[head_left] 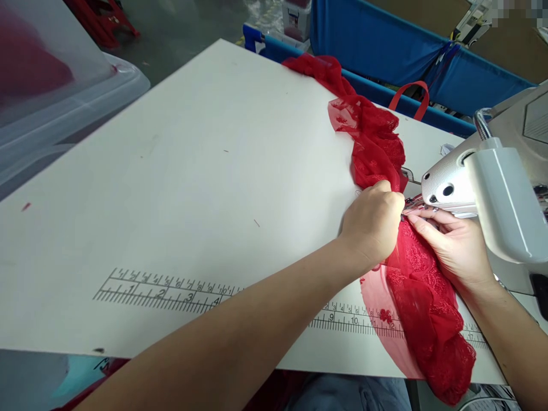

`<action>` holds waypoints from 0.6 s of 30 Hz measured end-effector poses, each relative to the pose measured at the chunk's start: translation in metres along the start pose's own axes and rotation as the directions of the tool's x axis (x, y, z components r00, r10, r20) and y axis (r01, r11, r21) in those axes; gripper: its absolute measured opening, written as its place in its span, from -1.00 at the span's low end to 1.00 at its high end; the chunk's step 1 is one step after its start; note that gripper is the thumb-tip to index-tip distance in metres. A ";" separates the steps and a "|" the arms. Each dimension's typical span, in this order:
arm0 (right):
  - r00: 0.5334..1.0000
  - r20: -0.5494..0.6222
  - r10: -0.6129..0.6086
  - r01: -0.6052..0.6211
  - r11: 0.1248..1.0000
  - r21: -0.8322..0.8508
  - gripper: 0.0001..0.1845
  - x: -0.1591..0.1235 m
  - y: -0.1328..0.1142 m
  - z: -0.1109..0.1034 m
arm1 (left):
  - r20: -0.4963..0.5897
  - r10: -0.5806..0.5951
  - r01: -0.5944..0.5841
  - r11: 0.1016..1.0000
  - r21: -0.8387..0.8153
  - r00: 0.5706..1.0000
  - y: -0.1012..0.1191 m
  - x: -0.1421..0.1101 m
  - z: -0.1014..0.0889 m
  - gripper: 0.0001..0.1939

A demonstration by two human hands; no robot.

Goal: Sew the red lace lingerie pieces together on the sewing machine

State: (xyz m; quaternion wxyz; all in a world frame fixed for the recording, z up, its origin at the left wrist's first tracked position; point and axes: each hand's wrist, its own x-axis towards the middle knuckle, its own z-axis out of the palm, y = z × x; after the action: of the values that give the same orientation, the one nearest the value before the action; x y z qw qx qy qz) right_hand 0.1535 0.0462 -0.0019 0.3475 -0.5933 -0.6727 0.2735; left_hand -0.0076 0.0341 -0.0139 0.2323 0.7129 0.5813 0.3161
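Observation:
A long strip of sheer red lace fabric (422, 302) runs across the right side of the white table, from the far edge down over the near edge. My left hand (373, 220) is closed in a fist on the fabric, just left of the sewing machine (454, 171). Close beside it, my right hand (454, 242) pinches the lace near the needle area with thumb and fingers. The presser foot and needle are mostly hidden by the hands and the machine head. Beyond the left hand, more of the lace lies bunched.
Printed ruler marks (162, 291) line the near part of the white table (205, 171). Blue cloth bins (363, 40) stand past the far edge, with a red strap (411, 94) there. At left are a clear plastic tub (77, 108) and a red stool (107, 25).

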 end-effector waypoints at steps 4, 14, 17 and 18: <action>1.000 0.016 -0.027 0.027 0.999 0.023 -0.77 0.001 0.000 0.000 | -0.002 -0.003 0.003 1.000 -0.002 1.000 0.000 0.000 -0.001 -0.78; 1.000 -0.019 0.013 -0.013 1.000 -0.009 -0.65 0.005 0.010 0.001 | 0.004 -0.014 0.014 1.000 -0.002 1.000 0.002 0.000 -0.002 -0.78; 0.999 -0.046 0.009 -0.011 0.998 -0.054 -0.64 0.006 0.011 0.002 | 0.004 -0.019 0.019 1.000 0.000 1.000 0.002 0.001 -0.002 -0.78; 0.999 -0.050 -0.001 -0.002 0.998 -0.063 -0.65 0.006 0.011 0.002 | 0.005 -0.022 0.022 1.000 0.001 1.000 0.002 0.001 -0.002 -0.78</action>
State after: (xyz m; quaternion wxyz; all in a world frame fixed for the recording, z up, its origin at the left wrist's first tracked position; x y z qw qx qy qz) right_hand 0.1581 0.0542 -0.0107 0.3450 -0.6109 -0.6719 0.2374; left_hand -0.0070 0.0346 -0.0110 0.2370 0.7073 0.5886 0.3116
